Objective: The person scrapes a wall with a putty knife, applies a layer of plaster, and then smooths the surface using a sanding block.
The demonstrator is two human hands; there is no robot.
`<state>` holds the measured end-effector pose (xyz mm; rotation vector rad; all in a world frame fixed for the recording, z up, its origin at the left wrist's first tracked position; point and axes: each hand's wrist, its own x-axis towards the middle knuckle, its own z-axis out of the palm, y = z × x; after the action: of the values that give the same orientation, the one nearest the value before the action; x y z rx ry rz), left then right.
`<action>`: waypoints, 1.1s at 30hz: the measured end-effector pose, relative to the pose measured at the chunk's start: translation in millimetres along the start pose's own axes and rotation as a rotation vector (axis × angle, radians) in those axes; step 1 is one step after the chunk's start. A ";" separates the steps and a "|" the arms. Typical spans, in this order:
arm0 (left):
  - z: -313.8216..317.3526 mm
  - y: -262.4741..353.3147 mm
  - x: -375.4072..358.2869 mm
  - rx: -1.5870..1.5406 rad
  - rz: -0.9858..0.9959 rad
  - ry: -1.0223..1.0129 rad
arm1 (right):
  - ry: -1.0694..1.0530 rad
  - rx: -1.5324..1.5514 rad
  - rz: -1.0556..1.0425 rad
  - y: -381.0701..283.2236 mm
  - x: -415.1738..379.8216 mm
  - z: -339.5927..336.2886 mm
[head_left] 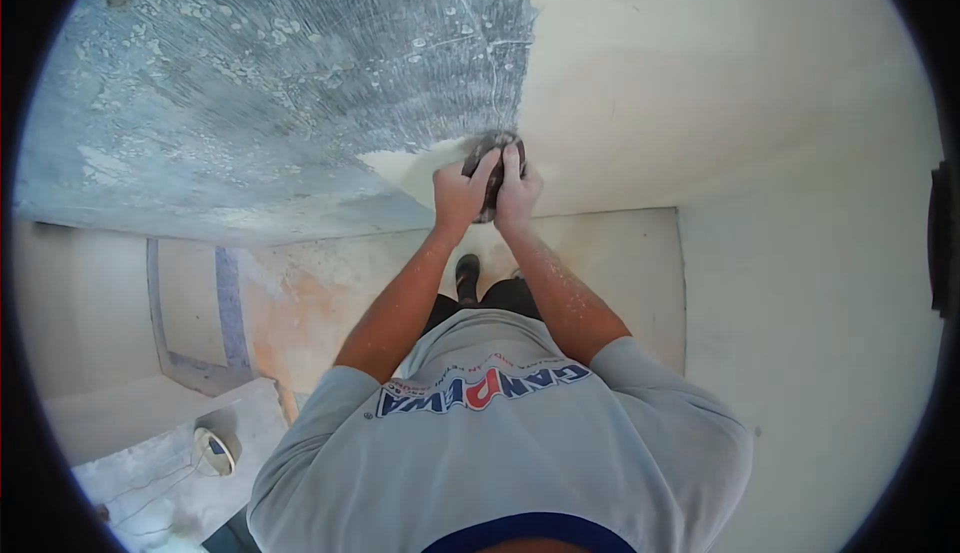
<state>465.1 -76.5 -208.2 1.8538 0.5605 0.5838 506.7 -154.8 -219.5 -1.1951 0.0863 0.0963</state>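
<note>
Both my hands are up at the wall, close together on a dark, mottled, oval hand tool [487,203] whose exact kind I cannot make out. My left hand [458,196] is wrapped on its left side and my right hand [518,193] on its right, thumbs pointing up along it. The tool is against the wall or very near it, at the edge of the smooth cream plaster [690,93]. Left of that edge the wall is rough blue-grey [330,43] with pale spots. A cream patch [415,171] lies just left of my left hand.
Below the wall is a stained floor [330,288], with my dark shoe [467,273] on it. At the lower left, a round pale container [215,451] sits on a whitish surface [150,473] near a thin cord. A dark object [940,243] shows at the right edge.
</note>
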 end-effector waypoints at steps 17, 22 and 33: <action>11.1 -12.7 -19.8 -0.103 -0.016 0.126 | -0.026 -0.240 -0.063 32.1 -1.2 -24.2; 21.7 22.3 7.4 -0.218 -0.041 0.084 | -0.072 -0.327 -0.189 -23.2 28.6 -15.5; 36.1 -10.2 -3.4 -0.207 -0.156 0.056 | -0.050 -0.308 -0.155 -4.2 32.4 -30.7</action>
<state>484.2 -100.9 -229.6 1.5878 0.6506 0.5687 538.9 -184.0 -230.6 -1.5018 -0.0677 0.0025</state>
